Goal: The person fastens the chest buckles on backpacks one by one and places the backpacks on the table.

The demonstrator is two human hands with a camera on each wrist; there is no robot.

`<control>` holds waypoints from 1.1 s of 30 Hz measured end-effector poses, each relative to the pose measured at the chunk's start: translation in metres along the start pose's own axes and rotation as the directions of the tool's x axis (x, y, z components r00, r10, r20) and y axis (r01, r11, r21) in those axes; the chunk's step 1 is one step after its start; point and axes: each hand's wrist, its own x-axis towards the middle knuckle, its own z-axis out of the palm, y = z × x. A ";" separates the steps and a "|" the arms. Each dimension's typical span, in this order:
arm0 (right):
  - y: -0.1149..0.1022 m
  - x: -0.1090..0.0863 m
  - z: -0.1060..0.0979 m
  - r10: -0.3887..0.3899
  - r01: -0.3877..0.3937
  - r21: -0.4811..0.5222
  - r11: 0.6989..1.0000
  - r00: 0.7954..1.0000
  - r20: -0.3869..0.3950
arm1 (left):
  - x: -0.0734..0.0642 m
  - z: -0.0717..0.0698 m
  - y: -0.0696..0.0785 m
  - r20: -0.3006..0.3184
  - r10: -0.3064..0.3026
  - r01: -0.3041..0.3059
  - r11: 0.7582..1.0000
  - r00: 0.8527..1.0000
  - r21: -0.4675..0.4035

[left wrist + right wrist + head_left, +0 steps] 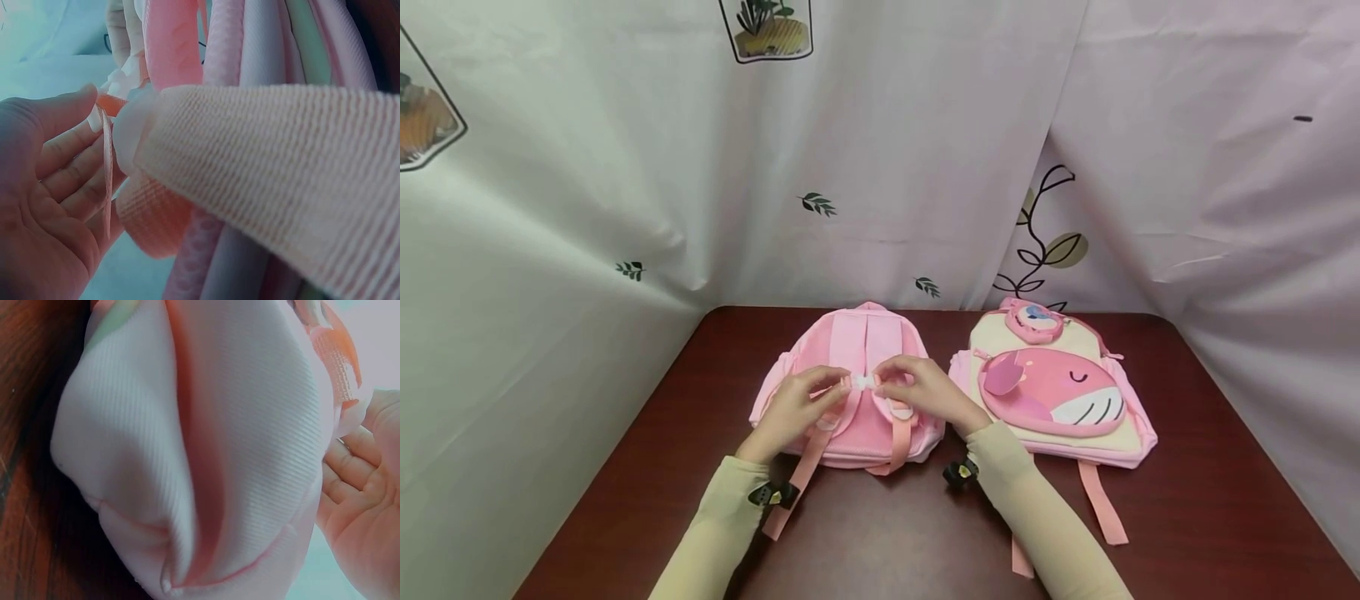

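The left hand and right hand, fingers curled, pinch a white plastic buckle on a rounded, ribbed pink fabric backpack.

No words or numbers can be read here. The round pink badge with a blue shape, on top of the pink and cream cloth whale backpack by the far right corner of the dark red-brown worktop, is too small to read, and so are the yellow marks on the small black wrist gadgets.
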 end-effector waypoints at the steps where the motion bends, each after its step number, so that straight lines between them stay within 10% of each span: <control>1: 0.000 0.000 0.000 -0.005 0.005 0.000 1.000 1.000 0.000 | 0.000 0.000 0.000 0.000 -0.001 0.001 1.000 1.000 0.004; 33: 0.012 -0.005 0.010 0.004 0.002 -0.105 0.995 0.998 0.057 | 0.015 0.003 0.013 0.130 0.101 -0.139 0.936 0.986 0.322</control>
